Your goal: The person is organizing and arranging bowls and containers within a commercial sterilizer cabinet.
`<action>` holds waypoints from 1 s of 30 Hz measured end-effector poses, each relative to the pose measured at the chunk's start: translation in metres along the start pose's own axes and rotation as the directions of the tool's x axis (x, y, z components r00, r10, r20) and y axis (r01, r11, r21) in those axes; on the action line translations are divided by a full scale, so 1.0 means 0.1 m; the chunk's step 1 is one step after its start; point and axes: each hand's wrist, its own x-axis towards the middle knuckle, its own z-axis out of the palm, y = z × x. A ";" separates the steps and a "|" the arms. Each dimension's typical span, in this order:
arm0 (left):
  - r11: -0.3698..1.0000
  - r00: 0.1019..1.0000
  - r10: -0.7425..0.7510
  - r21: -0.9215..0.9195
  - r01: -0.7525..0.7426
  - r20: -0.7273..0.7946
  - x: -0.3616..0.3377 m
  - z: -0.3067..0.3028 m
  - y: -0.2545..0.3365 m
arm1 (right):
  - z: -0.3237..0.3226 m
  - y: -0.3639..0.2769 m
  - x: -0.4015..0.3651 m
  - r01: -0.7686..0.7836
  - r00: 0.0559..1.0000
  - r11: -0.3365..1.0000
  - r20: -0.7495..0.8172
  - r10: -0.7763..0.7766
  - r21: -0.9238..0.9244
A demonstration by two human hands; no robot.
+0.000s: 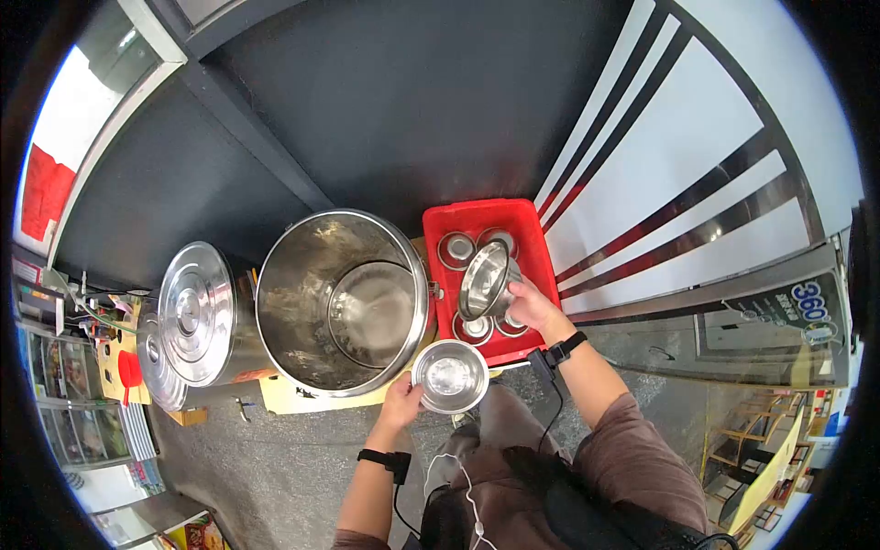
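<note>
My left hand (401,403) grips the rim of a shallow steel bowl (450,377), which faces up just in front of the large pot. In my right hand (533,307) is a deeper steel bowl (487,280), tilted on its side with its opening toward the left. That bowl hangs over a red plastic basin (477,213), where several small steel bowls (456,249) sit; part of them is hidden behind the bowl and hand. Left of the basin stands a large open steel pot (341,302), its inside bare metal with a pale round bottom.
Two lidded steel pots stand further left, the nearer under a shiny lid (190,313). A red ladle (129,369) lies on a yellow board beyond them. A dark wall (412,110) rises behind, and a white striped panel (678,156) is at the right.
</note>
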 end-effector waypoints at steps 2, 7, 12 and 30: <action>0.998 0.999 0.025 0.053 -0.026 0.025 0.06 -0.12 0.19 | 0.31 -0.19 0.02 0.014 0.998 1.000 0.064 -0.013 -0.028; 0.995 1.000 0.003 -0.096 -0.004 -0.014 -0.07 -0.17 1.00 | 0.79 -0.53 0.03 0.055 0.973 0.997 0.226 -0.043 -0.047; 0.983 0.999 0.031 -0.183 -0.035 -0.025 -0.23 -0.15 1.60 | 1.14 -0.68 0.05 0.051 0.946 0.992 0.324 -0.010 -0.120; 0.981 0.929 0.070 0.142 -0.130 0.363 -0.93 -0.35 1.05 | 1.66 -0.28 -2.06 0.037 0.988 0.979 0.154 -0.006 -0.199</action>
